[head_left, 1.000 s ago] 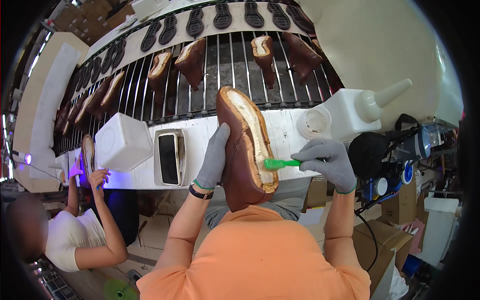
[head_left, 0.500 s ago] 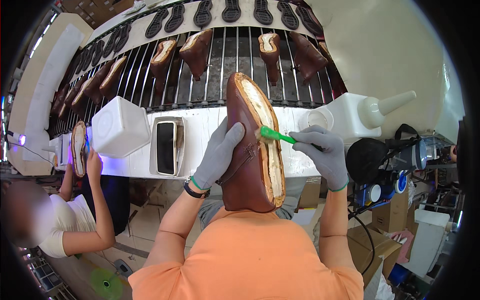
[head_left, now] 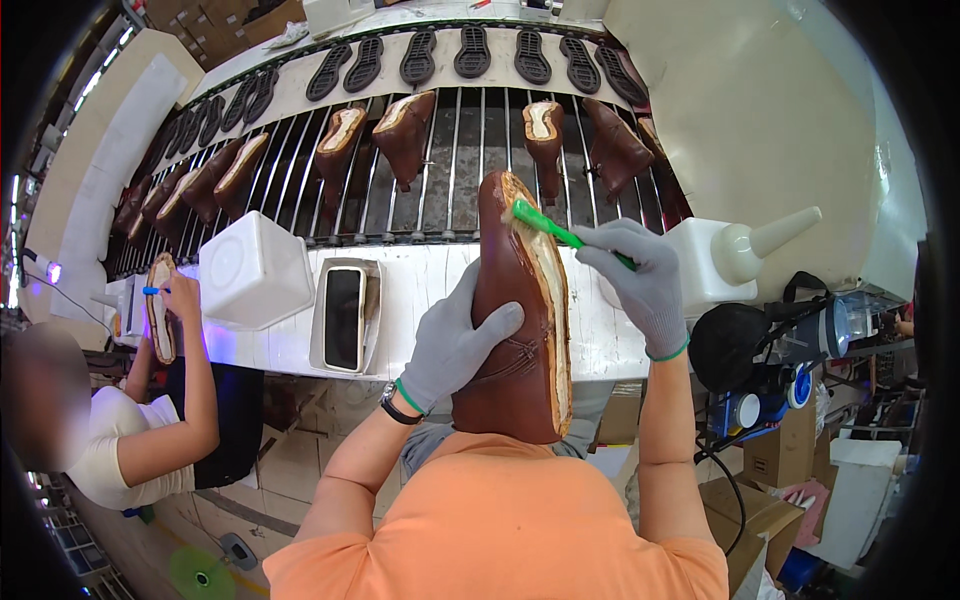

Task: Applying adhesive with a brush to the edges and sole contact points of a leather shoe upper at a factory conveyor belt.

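At the bench edge: a brown boot upper [head_left: 515, 320] is held upright before the person's chest, toe end up, its pale unsoled bottom turned to the right; it sits in front of the white bench top [head_left: 420, 275]
Left hand: the left hand [head_left: 455, 340], in a grey knit glove, is closed about the boot's left flank; thumb across the leather near the stitched seam, fingers wrapped behind; a dark watch and a green cuff at the wrist
Right hand: the right hand [head_left: 640, 280], also grey-gloved, is clenched on the handle of a green brush [head_left: 545, 225]; the bristle end touches the pale bottom close to the toe
Bench top: a white square tub [head_left: 255, 270] stands to the left; just beside it a phone [head_left: 343, 318] lies in a pale tray; to the right a white squeeze bottle [head_left: 745, 255] with a cone nozzle, nozzle pointing right
Conveyor: behind the bench a rack of metal bars [head_left: 450, 160] carries more brown uppers [head_left: 405, 130], bottoms up; beyond them a row of black soles [head_left: 470, 50] on a white belt
Lower right: a black round device with cables [head_left: 730, 350]; cardboard boxes [head_left: 770, 460] below it
Far left: another person's hand [head_left: 180, 295] holds a shoe [head_left: 160, 305] with a blue-handled tool against it; violet light glows near it on the bench
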Action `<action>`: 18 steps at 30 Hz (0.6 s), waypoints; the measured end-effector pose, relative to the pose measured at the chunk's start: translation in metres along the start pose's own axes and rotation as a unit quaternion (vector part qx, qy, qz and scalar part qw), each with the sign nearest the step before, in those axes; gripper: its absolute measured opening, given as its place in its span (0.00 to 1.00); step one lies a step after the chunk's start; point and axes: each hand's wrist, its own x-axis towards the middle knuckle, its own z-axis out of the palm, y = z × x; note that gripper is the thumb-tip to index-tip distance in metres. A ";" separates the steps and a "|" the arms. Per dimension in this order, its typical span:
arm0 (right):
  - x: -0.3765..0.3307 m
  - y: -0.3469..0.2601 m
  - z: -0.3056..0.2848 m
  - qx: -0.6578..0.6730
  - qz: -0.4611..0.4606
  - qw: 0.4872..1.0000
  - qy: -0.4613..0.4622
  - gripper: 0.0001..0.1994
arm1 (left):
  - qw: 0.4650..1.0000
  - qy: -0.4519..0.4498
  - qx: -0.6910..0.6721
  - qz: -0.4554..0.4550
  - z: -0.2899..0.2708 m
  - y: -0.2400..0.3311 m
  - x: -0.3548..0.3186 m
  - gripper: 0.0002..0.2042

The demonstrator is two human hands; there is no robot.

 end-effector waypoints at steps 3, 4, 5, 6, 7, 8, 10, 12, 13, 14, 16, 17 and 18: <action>0.016 0.002 0.002 0.013 -0.010 1.000 0.013 0.11 | 0.998 0.014 0.061 0.011 0.000 0.002 -0.002 0.37; 0.022 0.004 0.002 0.021 0.004 1.000 0.006 0.11 | 0.998 0.010 0.066 0.007 -0.001 0.002 -0.002 0.37; 0.028 0.005 0.000 0.031 0.016 0.999 -0.001 0.11 | 0.998 0.006 0.065 0.007 -0.001 0.002 -0.002 0.37; 0.034 0.007 -0.002 0.042 0.022 0.999 -0.010 0.11 | 0.998 0.003 0.060 0.012 -0.001 0.001 -0.001 0.38; 0.039 0.008 -0.005 0.059 0.027 0.997 -0.041 0.10 | 0.999 -0.001 0.047 0.004 -0.002 -0.001 0.000 0.37; 0.043 0.009 -0.009 0.077 0.025 0.994 -0.074 0.10 | 1.000 -0.001 0.030 0.004 -0.003 -0.002 0.002 0.36; 0.048 0.010 -0.018 0.041 0.029 0.990 -0.135 0.10 | 1.000 -0.003 -0.017 0.010 -0.006 -0.005 0.005 0.35; 0.047 0.008 -0.024 0.074 0.006 0.979 -0.190 0.10 | 0.997 -0.005 -0.078 0.024 -0.009 -0.007 0.007 0.33; 0.046 0.008 -0.026 0.085 0.010 0.972 -0.218 0.10 | 0.995 -0.007 -0.101 0.020 -0.010 -0.007 0.008 0.33; 0.043 0.007 -0.029 0.104 0.019 0.967 -0.230 0.09 | 0.992 -0.009 -0.124 0.014 -0.011 -0.007 0.008 0.32; 0.041 0.005 -0.031 0.084 0.036 0.962 -0.258 0.10 | 0.986 -0.011 -0.165 0.016 -0.012 -0.005 0.008 0.31; 0.039 0.005 -0.032 0.075 0.041 0.958 -0.273 0.11 | 0.986 -0.005 -0.167 0.017 -0.012 -0.004 0.008 0.30; 0.038 0.005 -0.033 0.067 0.044 0.956 -0.283 0.11 | 0.986 -0.001 -0.167 0.018 -0.013 -0.003 0.008 0.29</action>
